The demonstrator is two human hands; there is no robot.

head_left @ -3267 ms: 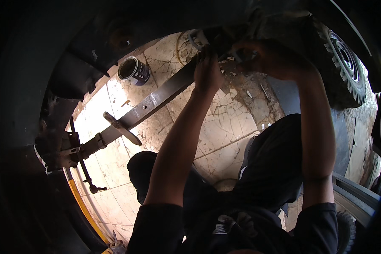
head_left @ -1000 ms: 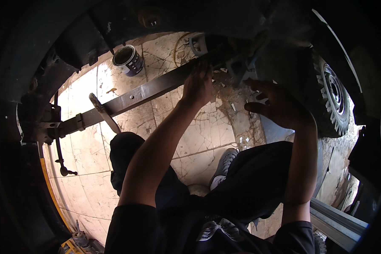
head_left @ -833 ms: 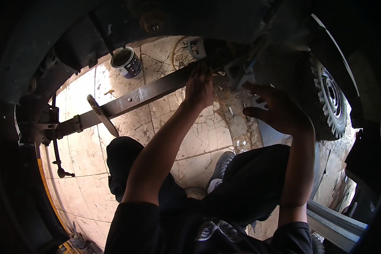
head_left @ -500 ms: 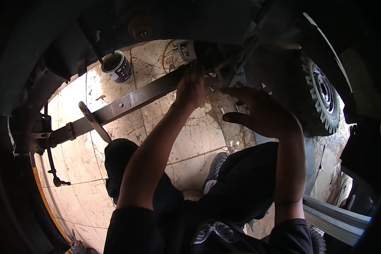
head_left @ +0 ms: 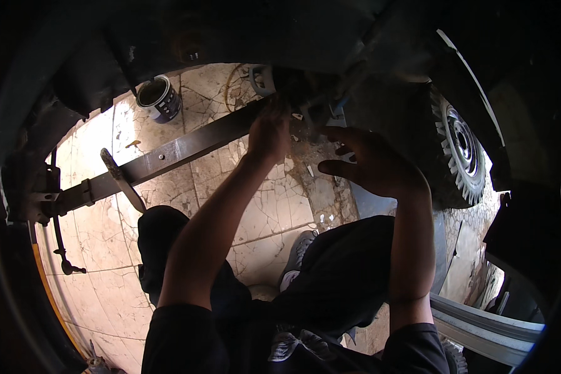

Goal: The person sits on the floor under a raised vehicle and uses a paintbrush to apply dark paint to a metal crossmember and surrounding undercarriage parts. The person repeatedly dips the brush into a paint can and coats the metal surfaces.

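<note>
A dark metal beam [head_left: 187, 146] runs across at a slant, above the tiled floor. My left hand [head_left: 270, 134] is at its right end, against dark metal parts [head_left: 305, 100]; its fingertips are lost in shadow. To its right is my right hand [head_left: 380, 165], the thumb apart from the fingers and nothing visible between them. Its fingertips point left toward the same dark parts. A flat strip with a worn handle [head_left: 110, 163] leans across the beam on the left.
An open paint can [head_left: 168, 107] stands on the floor beyond the beam. A treaded wheel [head_left: 464, 146] is at the right. A rod with a jointed end [head_left: 67, 265] hangs at the left. Metal rails [head_left: 486, 330] lie at lower right. Dark bodywork [head_left: 230, 31] spans overhead.
The whole scene has shifted slightly left in the view. Both hands keep nearly the same places by the dark metal parts; the right hand's fingers have moved a little.
</note>
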